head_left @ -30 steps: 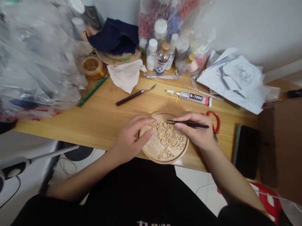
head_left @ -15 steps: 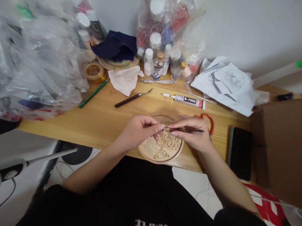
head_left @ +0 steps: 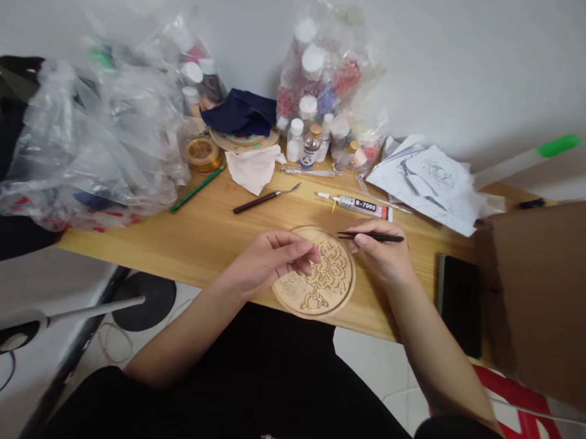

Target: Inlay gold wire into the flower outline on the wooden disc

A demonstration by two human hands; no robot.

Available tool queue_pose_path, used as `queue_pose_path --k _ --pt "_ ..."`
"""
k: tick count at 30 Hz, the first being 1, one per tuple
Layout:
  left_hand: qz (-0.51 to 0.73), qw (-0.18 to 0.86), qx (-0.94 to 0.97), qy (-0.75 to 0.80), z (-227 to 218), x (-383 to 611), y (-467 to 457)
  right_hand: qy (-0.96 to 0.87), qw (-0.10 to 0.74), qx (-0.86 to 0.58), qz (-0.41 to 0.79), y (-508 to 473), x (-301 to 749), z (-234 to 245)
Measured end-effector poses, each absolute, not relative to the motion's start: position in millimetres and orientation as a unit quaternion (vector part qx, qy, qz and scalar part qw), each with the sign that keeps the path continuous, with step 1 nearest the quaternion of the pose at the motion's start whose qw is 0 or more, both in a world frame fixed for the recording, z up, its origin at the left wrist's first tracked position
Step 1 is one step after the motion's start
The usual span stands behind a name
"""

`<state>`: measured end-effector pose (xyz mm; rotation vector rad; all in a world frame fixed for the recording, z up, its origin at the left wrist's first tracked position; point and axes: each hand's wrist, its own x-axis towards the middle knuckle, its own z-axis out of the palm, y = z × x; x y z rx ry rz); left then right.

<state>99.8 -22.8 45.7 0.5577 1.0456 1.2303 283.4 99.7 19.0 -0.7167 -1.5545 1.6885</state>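
Note:
A round wooden disc (head_left: 319, 276) with a gold wire flower pattern lies near the front edge of the wooden table (head_left: 200, 228). My left hand (head_left: 272, 260) hovers over the disc's left side, fingertips pinched together on something too small to make out. My right hand (head_left: 381, 256) rests at the disc's right edge and grips black tweezers (head_left: 372, 237), which point left above the disc's top right rim.
A B-7000 glue tube (head_left: 364, 206), a brown-handled tool (head_left: 265, 198), a green pencil (head_left: 196, 189), small bottles (head_left: 310, 142), a tissue (head_left: 254, 166) and sketch papers (head_left: 430, 183) lie behind. Plastic bags (head_left: 97, 146) fill the left. A black phone (head_left: 458, 304) and cardboard box (head_left: 542, 288) sit right.
My hands had met over the disc with tweezers touching the left fingertips; now they have parted, the tweezers drawn back to the right. The view has tilted up.

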Motion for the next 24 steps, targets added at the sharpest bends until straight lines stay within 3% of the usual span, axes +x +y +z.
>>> queue_pose_path --k 4,11,17,24 --pt "0.573 0.6 0.231 0.508 44 83 -41 -0.593 0.382 -0.282 0.65 105 287 17" --pt "0.599 0.397 0.169 0.675 33 1 -155 -0.583 0.394 -0.29 0.649 108 285 13" --pt "0.412 0.354 0.086 0.835 -42 -32 -240 -0.585 0.391 -0.291 0.648 108 284 12" --pt "0.133 0.343 0.15 0.917 -122 -39 -256 -0.601 0.382 -0.296 0.637 107 283 10"
